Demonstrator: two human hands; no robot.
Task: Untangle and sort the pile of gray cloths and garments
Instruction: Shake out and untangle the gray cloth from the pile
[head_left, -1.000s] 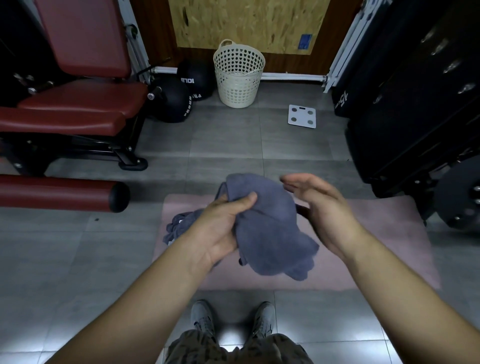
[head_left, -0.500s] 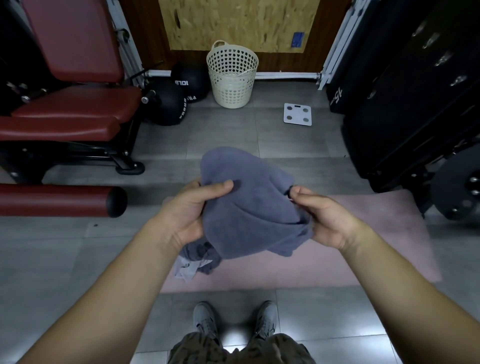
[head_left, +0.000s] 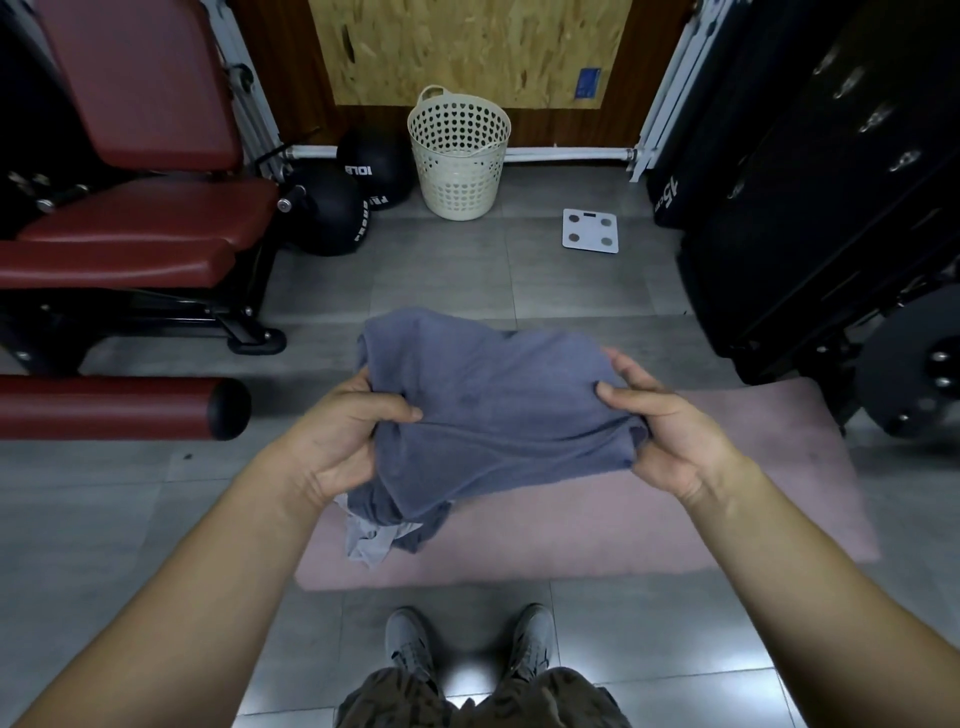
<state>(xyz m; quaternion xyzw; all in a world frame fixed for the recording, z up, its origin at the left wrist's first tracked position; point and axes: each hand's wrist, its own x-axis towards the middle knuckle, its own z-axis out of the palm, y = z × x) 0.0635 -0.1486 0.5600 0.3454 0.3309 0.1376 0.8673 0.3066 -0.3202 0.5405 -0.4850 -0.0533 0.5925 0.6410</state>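
Observation:
A blue-gray cloth (head_left: 498, 405) is stretched between my two hands, held up over a pink mat (head_left: 675, 519). My left hand (head_left: 343, 436) grips its left edge with the thumb on top. Its right edge is pinched by my right hand (head_left: 660, 421), thumb over the fabric. Below the cloth, more gray garments (head_left: 384, 525) hang or lie bunched at the mat's left part, including a paler gray piece (head_left: 366, 545). Whether that bundle is tangled with the held cloth is unclear.
A cream perforated basket (head_left: 460, 156) stands at the back wall. A white scale (head_left: 590, 230) lies right of it. Black medicine balls (head_left: 332, 213) and a red weight bench (head_left: 130, 228) fill the left. Dark gym equipment (head_left: 831, 208) lines the right. My shoes (head_left: 467, 644) stand before the mat.
My right hand closed in and took hold of the cloth's right side. Both hands then lifted it and pulled apart, spreading the cloth wider.

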